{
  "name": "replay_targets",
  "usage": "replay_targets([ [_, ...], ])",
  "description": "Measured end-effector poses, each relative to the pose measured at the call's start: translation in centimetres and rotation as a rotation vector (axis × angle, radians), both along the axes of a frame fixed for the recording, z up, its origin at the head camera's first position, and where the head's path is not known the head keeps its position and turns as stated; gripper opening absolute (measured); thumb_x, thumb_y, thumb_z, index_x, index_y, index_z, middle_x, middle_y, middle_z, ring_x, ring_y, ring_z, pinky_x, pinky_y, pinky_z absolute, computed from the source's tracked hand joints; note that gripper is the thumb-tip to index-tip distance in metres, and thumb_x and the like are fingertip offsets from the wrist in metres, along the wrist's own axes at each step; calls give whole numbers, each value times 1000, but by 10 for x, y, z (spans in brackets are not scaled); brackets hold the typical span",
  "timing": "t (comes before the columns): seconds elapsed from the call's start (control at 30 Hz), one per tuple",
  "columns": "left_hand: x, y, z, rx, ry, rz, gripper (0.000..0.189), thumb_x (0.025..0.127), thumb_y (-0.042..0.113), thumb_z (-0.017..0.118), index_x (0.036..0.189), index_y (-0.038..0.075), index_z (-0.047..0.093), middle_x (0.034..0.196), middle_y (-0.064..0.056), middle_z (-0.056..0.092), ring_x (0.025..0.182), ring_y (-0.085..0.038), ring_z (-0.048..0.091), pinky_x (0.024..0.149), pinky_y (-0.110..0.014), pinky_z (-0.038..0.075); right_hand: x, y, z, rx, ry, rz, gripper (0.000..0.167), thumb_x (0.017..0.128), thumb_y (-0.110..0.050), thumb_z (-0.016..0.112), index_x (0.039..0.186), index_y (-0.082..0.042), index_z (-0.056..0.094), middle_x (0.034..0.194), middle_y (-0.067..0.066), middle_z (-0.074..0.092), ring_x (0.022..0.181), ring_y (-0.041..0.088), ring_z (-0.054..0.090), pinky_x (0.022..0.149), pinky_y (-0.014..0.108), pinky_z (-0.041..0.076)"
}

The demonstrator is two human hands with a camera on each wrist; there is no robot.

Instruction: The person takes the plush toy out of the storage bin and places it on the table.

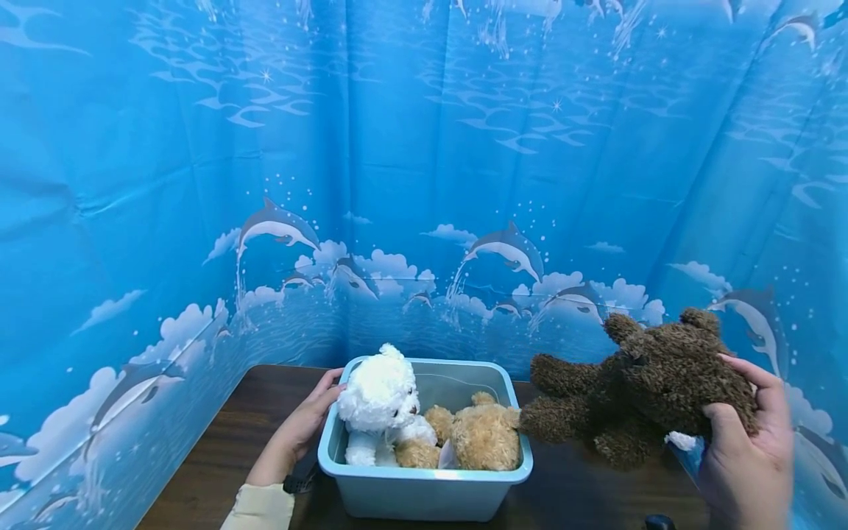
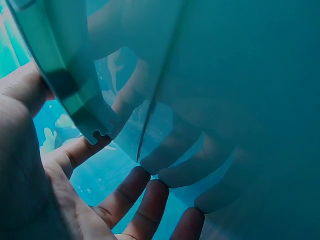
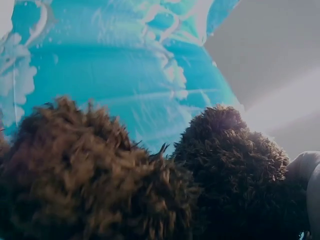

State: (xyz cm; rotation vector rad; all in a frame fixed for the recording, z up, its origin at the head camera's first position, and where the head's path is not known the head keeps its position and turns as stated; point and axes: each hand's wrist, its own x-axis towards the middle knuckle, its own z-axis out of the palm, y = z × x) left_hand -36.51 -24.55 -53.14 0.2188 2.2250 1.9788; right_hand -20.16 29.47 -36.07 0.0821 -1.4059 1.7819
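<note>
R hand (image 1: 755,449) has thumb & fingers clamped on the head of a dk brown bear (image 1: 636,390), held up to the R of the lt blue bin (image 1: 424,493). Bear's fur is thick, curly & shaggy, w/ lighter tips in the R wrist view; ears small & round, body tipped sideways, legs pointing L twd the bin's rim; can't tell if a foot touches it. L hand (image 1: 301,430) grips the bin's L rim. Inside: fluffy white bear (image 1: 379,397), upright, & tan bear (image 1: 486,439) beside it.
</note>
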Motion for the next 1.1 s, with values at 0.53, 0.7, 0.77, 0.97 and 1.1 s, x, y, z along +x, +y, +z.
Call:
replay_targets([
  [0.53, 1, 0, 4, -18, 11, 8, 58, 111, 57, 52, 161, 31, 40, 171, -12, 38, 156, -44, 37, 118, -73, 39, -1, 45, -46, 24, -227, -202, 55, 103, 13, 43, 151, -9, 61, 149, -1, 56, 119, 13, 59, 75, 12, 49],
  [0.7, -1, 0, 1, -25, 6, 9, 60, 110, 59, 52, 161, 31, 40, 175, -11, 34, 158, -45, 32, 119, -77, 35, -8, 63, -63, -40, -335, -245, 55, 103, 9, 45, 149, -14, 65, 147, -7, 61, 114, 7, 61, 72, 10, 49],
  [0.77, -1, 0, 0, -25, 2, 12, 59, 110, 59, 52, 161, 32, 40, 174, -11, 35, 158, -45, 33, 119, -76, 36, -9, 71, -70, -46, -392, -259, 57, 102, 7, 45, 149, -18, 66, 145, -9, 62, 112, 5, 61, 70, 9, 48],
  [0.97, 2, 0, -1, -27, 10, 4, 58, 111, 57, 51, 161, 30, 39, 174, -12, 34, 157, -45, 33, 117, -74, 39, -8, 91, -93, 95, -466, -359, 59, 101, 5, 45, 151, -19, 66, 147, -14, 64, 123, -2, 61, 80, 4, 48],
  [1.1, 4, 0, 1, -32, 16, 4, 57, 112, 57, 50, 161, 30, 39, 172, -12, 36, 155, -44, 35, 115, -71, 42, -11, 97, -107, 192, -458, -472, 57, 100, 3, 47, 149, -19, 68, 143, -17, 67, 124, -6, 61, 84, 1, 45],
])
